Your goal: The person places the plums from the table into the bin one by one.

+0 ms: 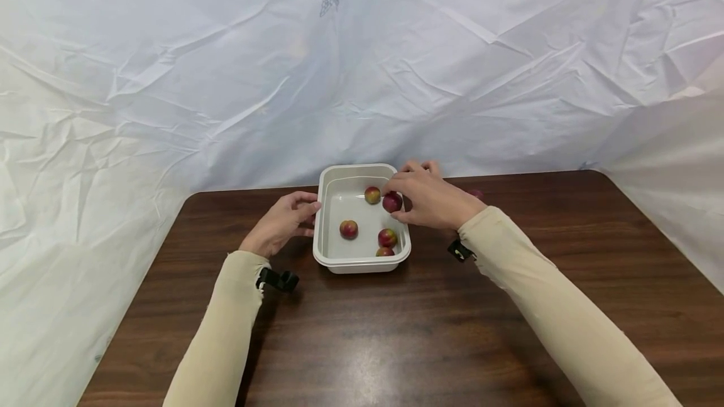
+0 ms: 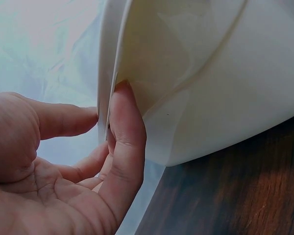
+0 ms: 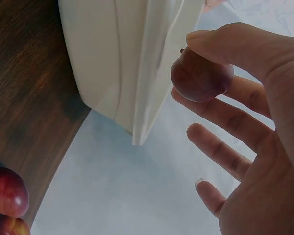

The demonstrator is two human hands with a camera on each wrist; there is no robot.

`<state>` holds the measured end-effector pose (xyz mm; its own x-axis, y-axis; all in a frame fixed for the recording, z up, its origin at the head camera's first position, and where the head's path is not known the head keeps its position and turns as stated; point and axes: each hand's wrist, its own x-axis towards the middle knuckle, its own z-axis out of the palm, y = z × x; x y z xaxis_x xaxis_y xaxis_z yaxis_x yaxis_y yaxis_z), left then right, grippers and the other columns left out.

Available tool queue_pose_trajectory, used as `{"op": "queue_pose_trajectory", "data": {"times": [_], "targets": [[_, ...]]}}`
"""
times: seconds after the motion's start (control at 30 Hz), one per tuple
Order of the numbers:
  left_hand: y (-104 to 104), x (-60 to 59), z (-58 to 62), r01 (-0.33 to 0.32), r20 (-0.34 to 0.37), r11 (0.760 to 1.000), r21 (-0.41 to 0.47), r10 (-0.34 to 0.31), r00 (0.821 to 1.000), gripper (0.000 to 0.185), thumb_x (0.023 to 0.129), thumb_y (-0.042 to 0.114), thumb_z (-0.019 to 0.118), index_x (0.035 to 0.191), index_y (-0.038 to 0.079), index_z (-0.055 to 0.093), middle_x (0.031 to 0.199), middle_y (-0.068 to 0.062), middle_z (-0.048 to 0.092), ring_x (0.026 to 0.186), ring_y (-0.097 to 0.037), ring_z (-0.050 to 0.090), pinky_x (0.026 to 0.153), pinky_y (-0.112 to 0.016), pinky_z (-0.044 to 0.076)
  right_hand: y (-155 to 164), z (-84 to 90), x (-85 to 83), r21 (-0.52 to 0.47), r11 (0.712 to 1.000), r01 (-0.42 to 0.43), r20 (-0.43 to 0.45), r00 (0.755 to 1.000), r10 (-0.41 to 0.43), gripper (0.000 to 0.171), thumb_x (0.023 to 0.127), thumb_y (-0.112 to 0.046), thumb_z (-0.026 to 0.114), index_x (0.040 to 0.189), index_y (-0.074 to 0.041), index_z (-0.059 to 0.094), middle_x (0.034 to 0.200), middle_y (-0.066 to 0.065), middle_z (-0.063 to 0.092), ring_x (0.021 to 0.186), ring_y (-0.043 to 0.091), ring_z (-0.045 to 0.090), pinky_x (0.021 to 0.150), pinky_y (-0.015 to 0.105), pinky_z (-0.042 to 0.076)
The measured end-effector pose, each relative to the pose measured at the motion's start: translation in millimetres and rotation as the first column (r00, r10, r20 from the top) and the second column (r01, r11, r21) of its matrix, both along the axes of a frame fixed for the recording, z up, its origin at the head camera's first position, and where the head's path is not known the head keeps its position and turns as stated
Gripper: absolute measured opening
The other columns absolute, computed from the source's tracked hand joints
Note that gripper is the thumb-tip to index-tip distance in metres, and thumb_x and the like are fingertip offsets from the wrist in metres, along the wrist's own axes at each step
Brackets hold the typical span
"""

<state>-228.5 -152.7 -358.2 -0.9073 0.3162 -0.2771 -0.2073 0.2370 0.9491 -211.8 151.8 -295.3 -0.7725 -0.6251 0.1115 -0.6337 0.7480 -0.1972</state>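
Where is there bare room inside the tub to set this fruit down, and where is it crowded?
Inside the white tub, the bare patch is the floor's middle and far-left, between the left wall and the fruit at the far side. The near-right corner is crowded: two fruits sit close there, another near-left. The right hand holds a dark red fruit over the right rim; the left hand touches the left wall.

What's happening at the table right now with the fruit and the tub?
A person's right hand pinches a dark red fruit over the white tub, which already holds four fruits. The left hand touches the tub's left wall. At least two more fruits lie on the brown table beside the tub.
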Motion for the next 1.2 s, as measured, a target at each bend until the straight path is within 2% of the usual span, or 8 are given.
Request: {"op": "queue_pose_trajectory", "data": {"times": [0.37, 0.53, 0.7, 0.87, 1.2], "targets": [[0.0, 0.2, 0.5, -0.004, 0.008, 1.000, 0.002, 0.004, 1.000, 0.042, 0.109, 0.021, 0.052, 0.145, 0.002, 0.043, 0.137, -0.023, 0.054, 0.106, -0.025, 0.062, 0.085, -0.035, 0.061, -9.2, -11.9, -9.6, 0.025, 0.999, 0.025, 0.053, 0.998, -0.026, 0.028, 0.087, -0.024, 0.081, 0.113, -0.020, 0.071, 0.111, -0.005, 0.072, 0.123, 0.026, 0.049, 0.100, 0.053, 0.025], [0.2, -0.6, -0.7, -0.003, 0.005, 1.000, 0.002, 0.003, 1.000, 0.043, 0.109, 0.022, 0.052, 0.145, 0.002, 0.043, 0.136, -0.022, 0.054, 0.104, -0.025, 0.061, 0.085, -0.034, 0.061, -12.6, -16.8, -12.1, 0.033, 0.999, 0.033, 0.081, 0.996, -0.036, 0.032, 0.087, -0.024, 0.081, 0.118, -0.019, 0.072, 0.119, -0.002, 0.073, 0.125, 0.027, 0.048, 0.100, 0.054, 0.024], [1.1, -0.4, 0.5, -0.006, 0.007, 1.000, 0.018, 0.006, 1.000, 0.042, 0.108, 0.021, 0.052, 0.145, 0.001, 0.044, 0.136, -0.022, 0.054, 0.103, -0.024, 0.061, 0.084, -0.035, 0.061, -15.4, -22.5, -13.9, 0.088, 0.995, 0.043, 0.066, 0.997, -0.049, 0.032, 0.089, -0.026, 0.080, 0.119, -0.016, 0.073, 0.127, 0.004, 0.069, 0.127, 0.029, 0.046, 0.098, 0.054, 0.027], [1.6, -0.4, -1.0, 0.000, 0.007, 1.000, 0.025, -0.001, 1.000, 0.044, 0.108, 0.022, 0.052, 0.146, 0.001, 0.043, 0.139, -0.023, 0.053, 0.105, -0.025, 0.061, 0.086, -0.036, 0.061, -17.2, -26.7, -13.3, 0.125, 0.991, 0.046, 0.031, 0.998, -0.050, 0.034, 0.087, -0.028, 0.081, 0.117, -0.013, 0.075, 0.123, 0.008, 0.067, 0.126, 0.031, 0.045, 0.094, 0.054, 0.029], [0.1, -1.8, -1.9, -0.003, 0.004, 1.000, 0.017, 0.003, 1.000, 0.043, 0.109, 0.022, 0.052, 0.146, 0.002, 0.043, 0.138, -0.022, 0.054, 0.107, -0.026, 0.061, 0.087, -0.037, 0.061, -18.7, -28.4, -12.2, 0.106, 0.992, 0.067, 0.063, 0.995, -0.074, 0.031, 0.087, -0.030, 0.082, 0.114, -0.016, 0.075, 0.126, 0.006, 0.067, 0.128, 0.029, 0.043, 0.099, 0.055, 0.028]]}}
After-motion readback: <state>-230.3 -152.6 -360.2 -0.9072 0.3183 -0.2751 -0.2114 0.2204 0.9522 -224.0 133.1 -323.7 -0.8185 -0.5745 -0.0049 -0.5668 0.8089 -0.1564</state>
